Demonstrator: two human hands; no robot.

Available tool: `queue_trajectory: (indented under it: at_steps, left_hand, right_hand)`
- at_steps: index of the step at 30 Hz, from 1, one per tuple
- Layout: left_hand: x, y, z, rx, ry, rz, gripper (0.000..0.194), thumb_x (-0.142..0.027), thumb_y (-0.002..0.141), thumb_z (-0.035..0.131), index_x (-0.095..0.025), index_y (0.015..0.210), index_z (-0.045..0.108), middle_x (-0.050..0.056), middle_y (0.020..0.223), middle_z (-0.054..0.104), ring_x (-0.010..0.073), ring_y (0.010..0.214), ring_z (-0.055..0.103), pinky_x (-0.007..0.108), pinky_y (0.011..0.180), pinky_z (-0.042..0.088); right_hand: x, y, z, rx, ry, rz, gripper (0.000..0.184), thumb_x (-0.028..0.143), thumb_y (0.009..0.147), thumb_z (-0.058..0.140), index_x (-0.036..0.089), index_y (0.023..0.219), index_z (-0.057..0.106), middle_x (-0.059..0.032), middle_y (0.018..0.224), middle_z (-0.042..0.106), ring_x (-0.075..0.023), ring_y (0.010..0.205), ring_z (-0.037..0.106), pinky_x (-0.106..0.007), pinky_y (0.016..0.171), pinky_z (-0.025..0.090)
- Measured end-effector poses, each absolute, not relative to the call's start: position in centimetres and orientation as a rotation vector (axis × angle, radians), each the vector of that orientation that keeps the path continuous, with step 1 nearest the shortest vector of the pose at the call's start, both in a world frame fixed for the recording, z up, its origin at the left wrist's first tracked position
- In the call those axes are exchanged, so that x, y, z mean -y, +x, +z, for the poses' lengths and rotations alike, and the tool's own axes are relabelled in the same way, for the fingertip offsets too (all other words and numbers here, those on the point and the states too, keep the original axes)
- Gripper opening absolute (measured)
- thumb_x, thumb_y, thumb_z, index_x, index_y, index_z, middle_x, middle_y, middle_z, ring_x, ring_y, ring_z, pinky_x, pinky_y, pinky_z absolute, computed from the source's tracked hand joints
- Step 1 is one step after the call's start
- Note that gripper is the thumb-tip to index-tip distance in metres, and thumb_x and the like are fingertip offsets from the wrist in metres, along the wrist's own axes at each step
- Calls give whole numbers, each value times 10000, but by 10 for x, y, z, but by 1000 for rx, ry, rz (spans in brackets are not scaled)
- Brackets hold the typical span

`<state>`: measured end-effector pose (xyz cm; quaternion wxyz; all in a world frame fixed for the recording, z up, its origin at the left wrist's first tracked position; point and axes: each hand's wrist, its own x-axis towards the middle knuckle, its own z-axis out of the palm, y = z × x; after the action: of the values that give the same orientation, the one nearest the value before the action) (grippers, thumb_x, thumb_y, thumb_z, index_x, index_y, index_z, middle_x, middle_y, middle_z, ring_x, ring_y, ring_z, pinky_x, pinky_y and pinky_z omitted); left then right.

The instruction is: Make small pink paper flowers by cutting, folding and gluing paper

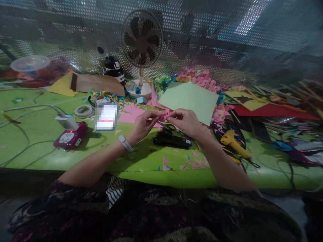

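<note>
A small folded piece of pink paper is pinched between the fingertips of both hands, above the green table. My left hand, with a white watch on its wrist, grips it from the left. From the other side, my right hand holds it between thumb and fingers. Just below the hands lie scissors and a black stapler. Pink paper sheets rest behind my left hand, and a large light green sheet lies behind my right.
A lit phone, a tape roll and a purple power socket with cables sit left. A fan and a black bottle stand behind. On the right are a yellow glue gun and red paper. Pink scraps litter the front.
</note>
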<state>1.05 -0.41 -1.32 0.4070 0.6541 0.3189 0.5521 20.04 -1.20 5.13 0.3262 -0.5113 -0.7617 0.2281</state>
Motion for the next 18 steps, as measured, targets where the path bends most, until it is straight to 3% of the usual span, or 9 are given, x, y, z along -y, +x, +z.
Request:
queue_trajectory:
  at_steps: [8, 18]
  left_hand:
    - [10, 12, -4, -844, 1512, 1405, 116, -263, 792, 767, -177, 854, 719, 84, 988, 693, 145, 880, 653, 289, 821, 562]
    - [8, 11, -8, -848, 1646, 1423, 134, -292, 808, 741, -177, 869, 713, 95, 999, 693, 164, 867, 654, 306, 782, 560]
  right_hand:
    - [11, 200, 51, 1983, -1394, 628, 103, 230, 774, 665, 147, 750, 720, -30, 672, 663, -136, 611, 548, -288, 602, 404]
    - [11, 199, 52, 1951, -1404, 655, 117, 246, 770, 670, 147, 717, 701, -27, 668, 658, -131, 614, 542, -277, 599, 404]
